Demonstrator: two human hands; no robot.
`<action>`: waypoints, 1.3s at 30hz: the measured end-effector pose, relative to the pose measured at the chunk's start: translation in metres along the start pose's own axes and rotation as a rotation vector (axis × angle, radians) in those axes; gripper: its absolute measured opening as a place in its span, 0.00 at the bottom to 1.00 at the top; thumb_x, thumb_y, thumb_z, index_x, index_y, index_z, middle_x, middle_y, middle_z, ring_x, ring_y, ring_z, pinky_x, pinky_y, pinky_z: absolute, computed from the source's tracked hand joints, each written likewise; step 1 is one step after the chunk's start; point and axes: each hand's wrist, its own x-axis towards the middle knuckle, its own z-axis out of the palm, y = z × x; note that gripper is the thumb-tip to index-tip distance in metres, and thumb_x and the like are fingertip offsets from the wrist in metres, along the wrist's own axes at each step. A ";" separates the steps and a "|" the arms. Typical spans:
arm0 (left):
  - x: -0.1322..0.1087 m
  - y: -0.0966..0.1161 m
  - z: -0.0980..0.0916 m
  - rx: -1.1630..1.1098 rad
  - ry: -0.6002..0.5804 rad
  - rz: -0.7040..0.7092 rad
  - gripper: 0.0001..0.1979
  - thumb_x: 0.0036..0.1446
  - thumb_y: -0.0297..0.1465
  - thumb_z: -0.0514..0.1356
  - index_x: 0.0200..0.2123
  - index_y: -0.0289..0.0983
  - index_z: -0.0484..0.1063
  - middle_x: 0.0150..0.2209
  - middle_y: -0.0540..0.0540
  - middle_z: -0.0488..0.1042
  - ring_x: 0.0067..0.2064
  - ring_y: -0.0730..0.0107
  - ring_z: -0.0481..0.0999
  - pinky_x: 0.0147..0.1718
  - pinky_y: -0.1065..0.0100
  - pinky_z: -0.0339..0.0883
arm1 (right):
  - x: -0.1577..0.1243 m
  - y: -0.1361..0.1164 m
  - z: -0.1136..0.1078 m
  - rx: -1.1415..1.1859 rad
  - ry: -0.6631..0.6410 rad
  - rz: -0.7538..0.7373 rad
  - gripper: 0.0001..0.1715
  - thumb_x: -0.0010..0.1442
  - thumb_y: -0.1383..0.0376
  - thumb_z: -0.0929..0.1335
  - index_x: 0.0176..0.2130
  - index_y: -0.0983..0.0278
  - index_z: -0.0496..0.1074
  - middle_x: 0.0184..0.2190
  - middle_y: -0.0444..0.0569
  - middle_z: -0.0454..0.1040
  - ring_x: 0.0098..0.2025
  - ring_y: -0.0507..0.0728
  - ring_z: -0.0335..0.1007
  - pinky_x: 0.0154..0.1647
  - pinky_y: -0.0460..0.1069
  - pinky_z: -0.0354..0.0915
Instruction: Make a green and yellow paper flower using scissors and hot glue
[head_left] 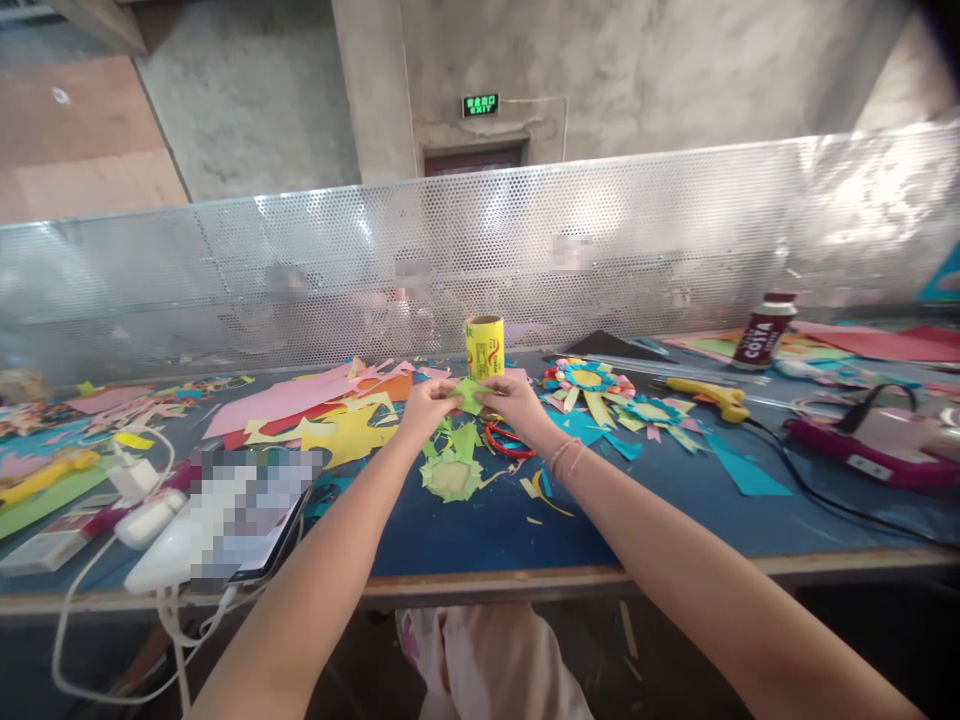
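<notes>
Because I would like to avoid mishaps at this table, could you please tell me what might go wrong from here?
The left hand and right hand pinch a small light-green paper piece with their fingers; uneven pulling might tear it.
Slim white cables hang below the blue tabletop near the left forearm; catching one could drag the dark-edged rectangular phone.
The yellow plastic corded tool lies near the blue-petalled paper flower; knocking it could crumple the flower.

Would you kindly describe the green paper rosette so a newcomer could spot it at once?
On the blue table, the left hand and right hand hold green paper. Just below them in the picture lies the round, jagged-rimmed green rosette. It shows only pale greens, unlike the multicoloured rosettes to its right.
</notes>
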 end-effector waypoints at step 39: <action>0.000 -0.005 0.005 -0.272 0.101 0.017 0.17 0.30 0.29 0.70 0.28 0.34 0.70 0.24 0.50 0.72 0.28 0.72 0.74 0.33 0.68 0.68 | -0.007 -0.009 0.005 -0.034 0.043 -0.104 0.13 0.44 0.60 0.70 0.30 0.65 0.71 0.21 0.42 0.70 0.25 0.50 0.66 0.32 0.48 0.66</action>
